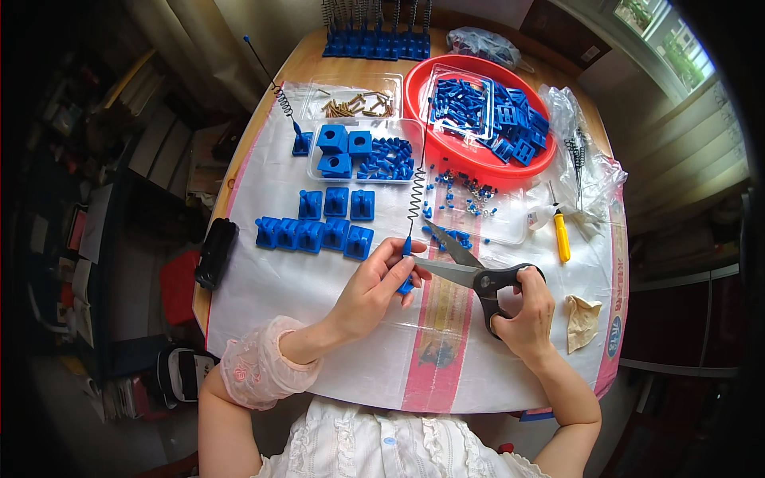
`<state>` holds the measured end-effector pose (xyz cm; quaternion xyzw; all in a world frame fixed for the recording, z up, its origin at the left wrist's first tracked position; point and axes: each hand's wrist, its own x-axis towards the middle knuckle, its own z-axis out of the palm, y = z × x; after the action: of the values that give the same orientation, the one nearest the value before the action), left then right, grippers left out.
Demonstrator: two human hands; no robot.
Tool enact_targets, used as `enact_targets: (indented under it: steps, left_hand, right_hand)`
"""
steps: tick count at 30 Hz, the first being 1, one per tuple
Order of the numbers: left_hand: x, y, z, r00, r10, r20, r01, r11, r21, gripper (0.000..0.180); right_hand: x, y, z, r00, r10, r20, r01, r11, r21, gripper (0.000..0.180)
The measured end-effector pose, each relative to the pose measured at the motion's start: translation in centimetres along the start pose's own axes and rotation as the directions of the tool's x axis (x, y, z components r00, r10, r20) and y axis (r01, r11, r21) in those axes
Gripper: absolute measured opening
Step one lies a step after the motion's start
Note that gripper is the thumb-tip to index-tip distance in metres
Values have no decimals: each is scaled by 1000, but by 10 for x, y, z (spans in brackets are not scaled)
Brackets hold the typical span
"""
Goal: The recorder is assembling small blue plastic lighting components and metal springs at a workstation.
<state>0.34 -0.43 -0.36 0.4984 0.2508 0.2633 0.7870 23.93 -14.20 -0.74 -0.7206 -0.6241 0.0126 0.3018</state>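
My left hand [366,295] pinches a blue plastic holder [407,246], with more blue showing below the fingers. A thin black wire with a coiled spring [416,199] rises upright from the holder. In my right hand [527,317] is a pair of black-handled scissors [451,271], fingers and thumb through the loops. Its blades are apart and point left, the lower tip reaching my left fingertips beside the holder; whether it touches cannot be seen. Several blue square bases [314,236] stand in rows left of my hands. Another spring wire on a blue base [301,144] stands farther back.
A red basin [414,143] of blue parts stands at the back right, near a clear tray [315,171] of blue pieces and loose brass screws [358,104]. To the right lie a yellow-handled screwdriver [562,237] and a beige cloth [583,323]. A black case [217,253] sits at the left edge.
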Motion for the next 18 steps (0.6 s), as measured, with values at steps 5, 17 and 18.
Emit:
enact_targets:
  steps: [5, 17, 18]
  left_hand:
    - [-1, 2, 1, 1000, 7, 1, -7, 999, 48, 31]
    - [0, 0, 0, 1000, 16, 16, -16, 999, 30, 29]
    - [0, -1, 0, 1000, 15, 21, -15, 1000, 25, 28]
  right_hand:
    - [-1, 2, 1, 1000, 3, 5, -3, 1000, -11, 48]
    - [-1, 2, 2, 1000, -6, -10, 6, 1000, -14, 48]
    - [-1, 2, 2, 1000, -9, -12, 9, 1000, -12, 48]
